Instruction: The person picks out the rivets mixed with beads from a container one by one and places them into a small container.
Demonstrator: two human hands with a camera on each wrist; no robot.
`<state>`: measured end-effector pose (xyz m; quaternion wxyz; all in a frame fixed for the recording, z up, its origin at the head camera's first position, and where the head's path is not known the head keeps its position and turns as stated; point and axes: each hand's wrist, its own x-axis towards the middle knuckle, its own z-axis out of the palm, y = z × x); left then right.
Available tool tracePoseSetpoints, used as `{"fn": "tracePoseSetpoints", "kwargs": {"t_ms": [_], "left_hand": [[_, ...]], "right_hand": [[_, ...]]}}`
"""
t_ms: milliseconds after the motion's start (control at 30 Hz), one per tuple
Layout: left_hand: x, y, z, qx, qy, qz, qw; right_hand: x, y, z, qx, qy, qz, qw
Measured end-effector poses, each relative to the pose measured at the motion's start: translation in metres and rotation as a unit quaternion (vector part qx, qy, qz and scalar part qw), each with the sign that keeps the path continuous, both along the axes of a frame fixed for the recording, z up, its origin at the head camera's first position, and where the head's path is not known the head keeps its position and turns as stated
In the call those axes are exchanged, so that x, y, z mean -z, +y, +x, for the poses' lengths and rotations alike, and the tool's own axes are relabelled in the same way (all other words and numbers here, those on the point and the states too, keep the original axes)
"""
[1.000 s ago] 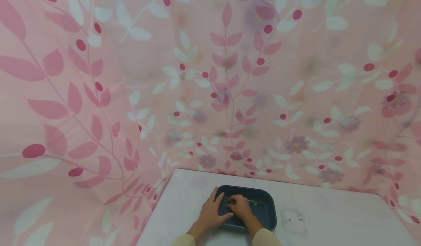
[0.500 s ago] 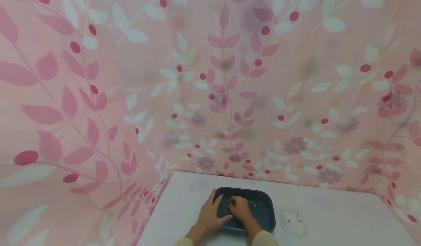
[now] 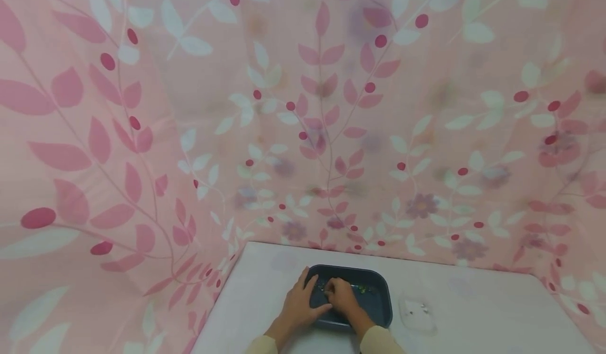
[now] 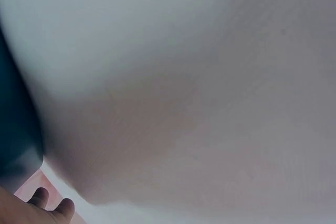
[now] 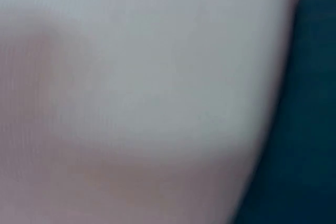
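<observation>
A dark blue rectangular tray (image 3: 374,312) with rounded corners stands on the white table. My left hand (image 3: 298,304) lies over its left side, fingers spread and fairly straight, thumb pointing right across the inside. Inside the tray my right hand (image 3: 343,297) reaches down with bent fingers drawn together. Whether they pinch anything is too small to tell. Tiny green and yellowish bits (image 3: 362,289) lie on the tray floor to its right, and more specks (image 3: 321,287) show between the hands. In the left wrist view, parts of the left fingers (image 4: 63,211) show beside the tray wall (image 4: 18,129).
Right of the tray sits a small clear container (image 3: 417,314) with a few tiny dark and shiny pieces. A pink curtain (image 3: 284,107) with leaf and flower patterns rises behind and left of the white table (image 3: 497,312).
Both hands keep nearly the same pose over the tray. The head view has shifted slightly, so the tray and container appear a little further left.
</observation>
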<state>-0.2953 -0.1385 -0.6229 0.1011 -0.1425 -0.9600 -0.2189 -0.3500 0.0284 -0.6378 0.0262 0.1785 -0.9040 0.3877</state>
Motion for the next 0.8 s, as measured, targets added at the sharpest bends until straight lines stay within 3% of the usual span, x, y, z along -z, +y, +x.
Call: {"fn": "tracePoseSetpoints", "kwargs": {"t_ms": [233,533,800], "left_hand": [[0.0,0.0,-0.001,0.005,-0.015,0.009,0.9998],[0.002,-0.003,-0.005,-0.005,-0.047,0.015,0.9988],[0.003,0.0,-0.004,-0.003,-0.041,0.021,0.999]], "right_hand": [[-0.007,0.006,0.001,0.008,-0.007,-0.022,0.9997],[-0.022,0.004,-0.001,-0.017,-0.047,-0.071,0.9962],[-0.025,0.006,0.002,-0.026,-0.054,-0.098,0.9934]]}}
